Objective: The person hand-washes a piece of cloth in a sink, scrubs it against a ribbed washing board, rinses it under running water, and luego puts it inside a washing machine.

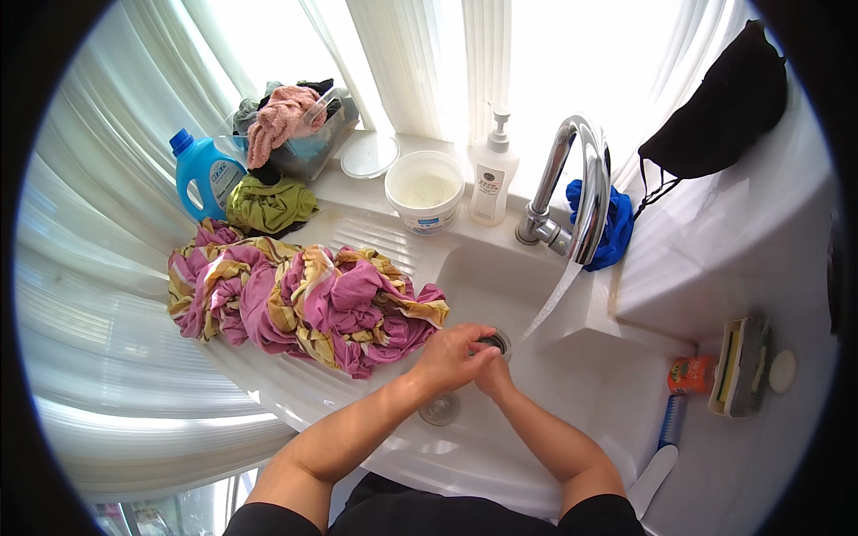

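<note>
My left hand (447, 355) and my right hand (492, 373) meet low in the white sink (572, 393), beside a dark round drain opening (497, 342). The fingers of both are drawn in and pressed together at the tips; anything between them is hidden. From the curved chrome faucet (590, 205), a stream of water (547, 310) falls just right of my hands. A small round clear or metallic piece (439, 409) rests in the basin under my left wrist. Left of my hands, twisted pink and yellow patterned fabric (304, 299) lies heaped on the ridged drainboard.
Along the back stand a blue detergent bottle (204, 171), green cloth (271, 204), a bin of clothes (290, 129), a white tub (424, 192) and a pump bottle (494, 170). Blue cloth (612, 228) sits behind the faucet. A sponge holder (740, 366) and brush (671, 420) are right.
</note>
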